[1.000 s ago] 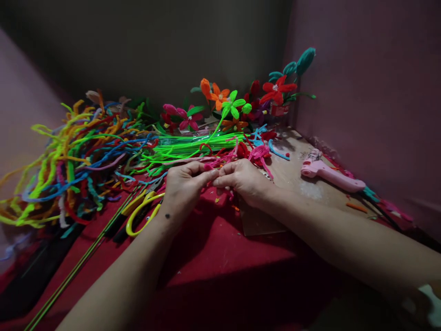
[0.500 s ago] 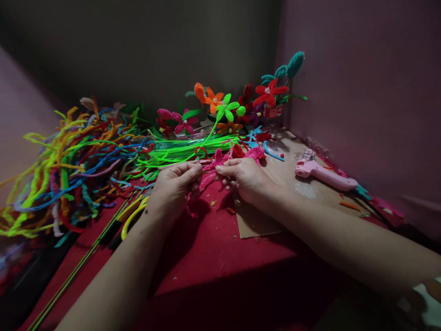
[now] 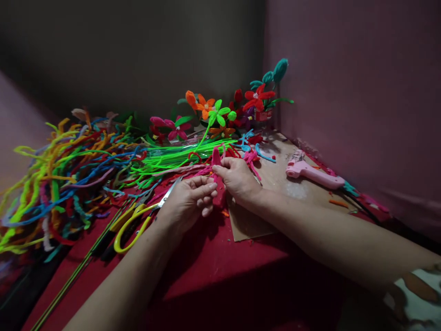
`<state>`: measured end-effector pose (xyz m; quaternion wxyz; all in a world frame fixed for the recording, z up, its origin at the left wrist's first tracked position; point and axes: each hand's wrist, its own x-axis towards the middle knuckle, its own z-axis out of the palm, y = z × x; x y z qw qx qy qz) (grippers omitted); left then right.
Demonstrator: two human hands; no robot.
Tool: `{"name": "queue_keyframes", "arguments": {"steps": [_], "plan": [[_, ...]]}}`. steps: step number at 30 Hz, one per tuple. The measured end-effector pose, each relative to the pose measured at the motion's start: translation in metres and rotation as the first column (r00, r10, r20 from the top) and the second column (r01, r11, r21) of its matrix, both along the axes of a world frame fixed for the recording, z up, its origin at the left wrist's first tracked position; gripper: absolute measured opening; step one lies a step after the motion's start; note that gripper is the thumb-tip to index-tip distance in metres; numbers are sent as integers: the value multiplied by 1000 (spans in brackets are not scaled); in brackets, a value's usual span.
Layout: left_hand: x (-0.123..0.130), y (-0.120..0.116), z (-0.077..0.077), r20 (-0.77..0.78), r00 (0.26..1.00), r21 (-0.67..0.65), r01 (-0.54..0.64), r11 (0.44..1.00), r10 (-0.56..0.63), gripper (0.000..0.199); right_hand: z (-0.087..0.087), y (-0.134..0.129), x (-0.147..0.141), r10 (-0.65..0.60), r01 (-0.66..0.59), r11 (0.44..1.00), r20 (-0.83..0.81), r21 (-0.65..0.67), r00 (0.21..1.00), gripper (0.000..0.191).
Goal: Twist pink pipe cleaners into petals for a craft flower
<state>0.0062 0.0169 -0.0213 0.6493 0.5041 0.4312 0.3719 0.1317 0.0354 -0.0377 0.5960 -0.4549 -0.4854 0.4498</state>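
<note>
Pink fuzzy piece point(image 3: 216, 156): at the centre of the worktop, raised between the two hands; one petal-like end stands upright above the right thumb, and more pink shows below it, just beside the left fingertips.
Right hand point(image 3: 240, 180): thumb and forefinger clamped on the pink fuzzy piece, below its upright end; remaining fingers hidden behind the palm.
Left hand point(image 3: 193, 195): thumb and forefinger tips drawn close together, at the lower left of the pink fuzzy piece; whether they pinch it cannot be told; other fingers loosely curled.
Scissors point(image 3: 150, 208): yellow handles, blades pointing up towards the left hand, partly hidden by it.
Green stems point(image 3: 186, 154): fuzzy, in a bundle, lying beyond the hands.
Mixed stems point(image 3: 69, 179): many colours, tangled heap, far left.
Flowers: light green point(image 3: 218, 114), orange point(image 3: 206, 106), red point(image 3: 258, 97) and magenta point(image 3: 177, 129), along the back.
Cardboard point(image 3: 248, 224): brown, partly under the right forearm.
Pink glue gun point(image 3: 315, 175): lying on the cardboard, right side.
Cloth point(image 3: 220, 276): deep red, covering the worktop.
</note>
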Motion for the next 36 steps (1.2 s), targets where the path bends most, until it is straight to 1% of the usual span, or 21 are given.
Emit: {"name": "queue_keyframes", "arguments": {"steps": [2, 4, 6, 8, 10, 13, 14, 17, 18, 19, 20, 22, 23, 24, 26, 29, 31, 33, 34, 35, 36], "plan": [[3, -4, -3, -93, 994, 152, -50, 987, 65, 24, -2, 4, 1, -15, 15, 1000, -8, -3, 1000, 24], [7, -10, -7, -202, 964, 341, -97, 935, 174, 28, -3, 9, 3, 5, -7, 1000, -115, -16, 993, 22], [10, -14, -8, -253, 932, 457, -120, 881, 258, 27, -2, 12, 5, 37, -41, 999, -226, -16, 973, 20], [10, -15, -5, -240, 925, 470, -154, 869, 294, 23, -1, 12, 6, 77, -82, 997, -286, -6, 955, 20], [8, -14, -1, -222, 923, 450, -189, 873, 314, 21, 1, 10, 5, 97, -99, 995, -298, 8, 950, 21], [5, -10, 1, -285, 899, 507, -152, 849, 332, 24, 1, 5, 2, 98, -94, 995, -279, 27, 955, 22], [4, -8, 0, -325, 880, 556, -118, 823, 346, 23, 0, 4, 0, 99, -94, 995, -269, 31, 958, 21], [5, -7, -4, -405, 810, 707, -18, 707, 425, 14, -3, 1, -3, 107, -101, 994, -254, 36, 961, 20], [6, -7, -4, -413, 800, 724, -2, 690, 436, 12, -3, 0, -4, 105, -100, 994, -259, 33, 960, 19], [7, -8, -4, -420, 803, 708, -1, 706, 422, 10, -3, 0, -4, 102, -98, 995, -269, 27, 958, 19], [8, -9, -4, -421, 823, 654, -16, 756, 382, 11, -3, -1, -5, 95, -93, 995, -283, 18, 955, 19], [11, -12, -3, -363, 896, 465, -63, 883, 255, 15, -1, -1, -5, 82, -92, 996, -325, -15, 942, 19], [13, -14, -3, -305, 932, 362, -76, 929, 195, 17, 1, -1, -5, 79, -98, 994, -355, -38, 931, 19], [15, -15, -3, -235, 961, 276, -79, 958, 147, 17, 2, -1, -4, 72, -105, 992, -391, -64, 917, 20], [18, -18, -5, -103, 991, 190, -70, 979, 91, 17, 6, 2, -2, 57, -121, 987, -468, -108, 882, 22], [18, -18, -8, -19, 992, 198, -115, 973, 121, 18, 10, 6, 3, 27, -102, 989, -541, -108, 840, 23], [15, -17, -8, -48, 978, 248, -187, 951, 205, 17, 11, 8, 5, 29, -89, 993, -552, -82, 833, 22], [11, -14, -5, -138, 944, 372, -233, 899, 301, 16, 11, 8, 5, 37, -87, 994, -542, -66, 840, 20], [9, -13, -4, -203, 914, 475, -221, 852, 350, 17, 10, 7, 4, 40, -87, 994, -535, -63, 844, 20], [8, -13, -3, -275, 874, 594, -174, 786, 401, 19, 10, 7, 3, 40, -85, 995, -529, -61, 848, 19], [8, -12, -3, -342, 822, 704, -96, 703, 455, 21, 9, 6, 2, 36, -80, 995, -525, -63, 850, 18]]}}
